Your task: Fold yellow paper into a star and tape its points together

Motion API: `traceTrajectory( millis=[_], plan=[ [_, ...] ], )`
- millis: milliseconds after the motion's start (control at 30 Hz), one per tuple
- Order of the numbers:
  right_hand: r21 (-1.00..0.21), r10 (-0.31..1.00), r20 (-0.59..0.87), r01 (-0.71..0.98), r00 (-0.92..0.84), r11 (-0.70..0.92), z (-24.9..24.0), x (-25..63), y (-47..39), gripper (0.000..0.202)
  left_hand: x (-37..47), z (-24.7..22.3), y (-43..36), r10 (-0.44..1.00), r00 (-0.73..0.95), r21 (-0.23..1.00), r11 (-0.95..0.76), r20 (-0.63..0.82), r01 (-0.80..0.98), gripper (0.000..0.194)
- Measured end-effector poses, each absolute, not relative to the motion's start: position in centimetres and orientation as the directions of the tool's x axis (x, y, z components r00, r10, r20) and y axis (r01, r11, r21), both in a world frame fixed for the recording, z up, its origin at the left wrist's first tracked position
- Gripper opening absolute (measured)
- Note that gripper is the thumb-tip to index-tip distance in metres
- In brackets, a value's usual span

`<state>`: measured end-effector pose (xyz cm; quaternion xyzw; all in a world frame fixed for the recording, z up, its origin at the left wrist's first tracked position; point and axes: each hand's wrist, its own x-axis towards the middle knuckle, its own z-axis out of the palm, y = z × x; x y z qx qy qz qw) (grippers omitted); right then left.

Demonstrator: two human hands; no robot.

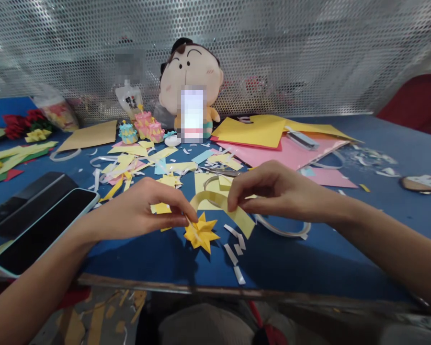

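Observation:
A yellow folded paper star (201,234) with several points is near the table's front edge. Thumb and fingers of my left hand (149,208) are pinched at its upper left, on a thin pale piece that crosses the star. My right hand (269,191) grips a pale yellow paper strip (241,221) between thumb and fingers. The strip curves over to the left and reaches my left fingertips. White paper scraps (232,254) lie just right of the star. Behind the strip is a pale yellow sheet (203,182).
A phone (48,232) and a black case (28,201) lie at left. Paper scraps and scissors (221,171) are beyond my hands. A tape ring (283,230) lies below my right wrist. Farther back are a plush doll (190,72), a lit screen, paper cakes (143,125) and yellow sheets (253,132).

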<state>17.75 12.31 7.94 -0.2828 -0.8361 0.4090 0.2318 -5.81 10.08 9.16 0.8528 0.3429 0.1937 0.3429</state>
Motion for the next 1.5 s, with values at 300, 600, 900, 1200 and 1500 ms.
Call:
traceTrajectory(
  millis=[300,600,900,1200,1500],
  plan=[
    [-0.738,0.573,0.311,0.187,-0.758,0.648,6.4,17.4,12.1,0.015,-6.1,7.9,10.3,0.660,0.731,0.602,-0.659,0.175,0.451,0.014],
    [-0.664,0.516,0.303,0.211,-0.801,0.717,5.9,17.5,11.7,0.019,-5.9,7.1,9.9,0.594,0.795,0.591,-0.687,0.124,0.422,0.011],
    [-0.607,0.486,0.307,0.225,-0.818,0.762,5.6,17.3,11.5,0.020,-5.5,6.8,10.2,0.592,0.801,0.550,-0.702,0.095,0.453,0.009],
    [-0.570,0.464,0.328,0.220,-0.823,0.792,5.5,17.5,11.4,0.020,-5.6,5.9,10.2,0.618,0.768,0.551,-0.704,0.166,0.447,0.008],
    [-0.537,0.431,0.316,0.215,-0.845,0.815,5.5,17.2,11.1,0.022,-5.4,5.8,10.2,0.642,0.753,0.543,-0.688,0.147,0.481,0.007]
  ],
)
